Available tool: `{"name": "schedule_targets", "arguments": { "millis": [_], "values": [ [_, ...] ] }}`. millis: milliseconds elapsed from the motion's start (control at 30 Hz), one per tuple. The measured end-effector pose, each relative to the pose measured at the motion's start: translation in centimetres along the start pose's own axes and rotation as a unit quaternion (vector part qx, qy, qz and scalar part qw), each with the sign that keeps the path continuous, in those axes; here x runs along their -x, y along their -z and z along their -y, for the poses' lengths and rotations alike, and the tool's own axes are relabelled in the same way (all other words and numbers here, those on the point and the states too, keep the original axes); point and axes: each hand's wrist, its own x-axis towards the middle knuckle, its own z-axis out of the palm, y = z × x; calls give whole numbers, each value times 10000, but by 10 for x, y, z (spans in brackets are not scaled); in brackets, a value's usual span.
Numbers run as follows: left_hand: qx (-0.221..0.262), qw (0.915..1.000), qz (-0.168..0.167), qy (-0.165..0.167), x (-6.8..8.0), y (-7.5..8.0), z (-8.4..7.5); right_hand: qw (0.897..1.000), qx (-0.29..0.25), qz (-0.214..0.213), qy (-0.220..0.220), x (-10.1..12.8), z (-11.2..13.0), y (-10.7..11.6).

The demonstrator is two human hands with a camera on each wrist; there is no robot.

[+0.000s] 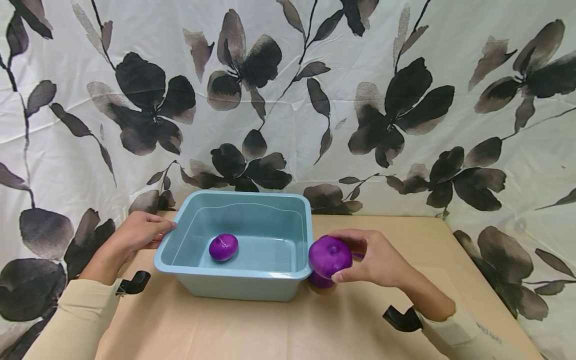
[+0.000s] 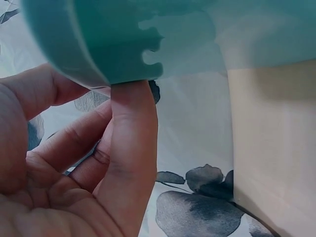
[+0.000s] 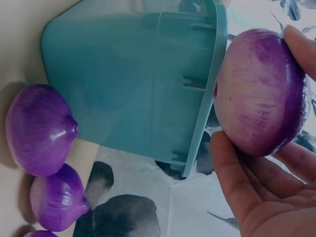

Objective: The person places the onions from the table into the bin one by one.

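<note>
My left hand (image 1: 143,231) pinches the left rim of a light blue plastic tub (image 1: 234,286), thumb and fingers at its edge in the left wrist view. Inside the tub lies one purple onion (image 1: 223,248), left of the middle. A larger purple onion (image 1: 327,260) is in my right hand (image 1: 382,259), gripped between thumb and fingers beside the tub's right rim. The right wrist view shows this onion raised at rim height, with the fingers around its far side. Below it, another onion (image 1: 320,282) is partly hidden on the table.
Along the tub's right side, the right wrist view shows a big onion (image 3: 42,131), a smaller onion (image 3: 58,197) and part of a third onion (image 3: 39,234) on the tan tabletop (image 1: 216,330). A white floral cloth (image 1: 324,30) hangs behind the table and at both sides.
</note>
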Motion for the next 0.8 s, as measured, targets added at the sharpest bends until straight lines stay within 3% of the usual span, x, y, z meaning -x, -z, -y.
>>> {"name": "schedule_targets", "arguments": {
  "millis": [467,800],
  "values": [
    [125,9999,-21,46,2,3,-2,9987,-137,408,278,-23,19,-1],
    [80,9999,-10,-120,2,0,-3,9964,-269,703,379,-42,23,-3]
  ]
}}
